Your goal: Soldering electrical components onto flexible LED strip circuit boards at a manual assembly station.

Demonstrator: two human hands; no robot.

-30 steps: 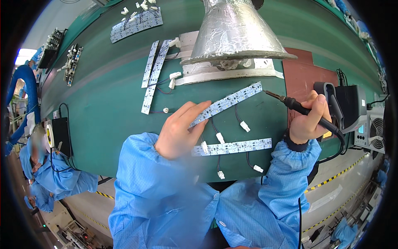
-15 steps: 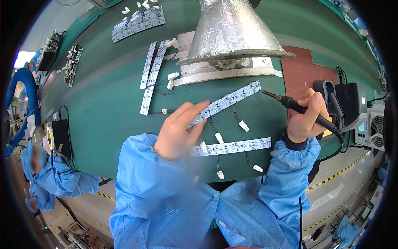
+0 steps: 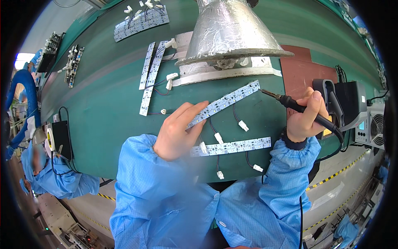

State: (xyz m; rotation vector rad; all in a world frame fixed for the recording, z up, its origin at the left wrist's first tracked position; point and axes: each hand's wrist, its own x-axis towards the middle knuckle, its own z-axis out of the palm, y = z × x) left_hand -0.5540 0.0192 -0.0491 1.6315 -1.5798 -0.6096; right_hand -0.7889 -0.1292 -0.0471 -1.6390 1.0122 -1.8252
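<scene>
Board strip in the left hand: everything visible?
The board strip is long, narrow and whitish, dotted with small dark components. Dark wires lead from its lower edge to white connectors. It slants up to the right in front of a silver hood, its left end gripped by the left hand. A soldering iron's tip is at its right end; contact unclear.

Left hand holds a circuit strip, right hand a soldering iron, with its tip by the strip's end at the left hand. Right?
Wrong end: the head view shows the soldering iron with its tip by the free right end of the circuit strip. Left hand and right hand are as stated.
</scene>
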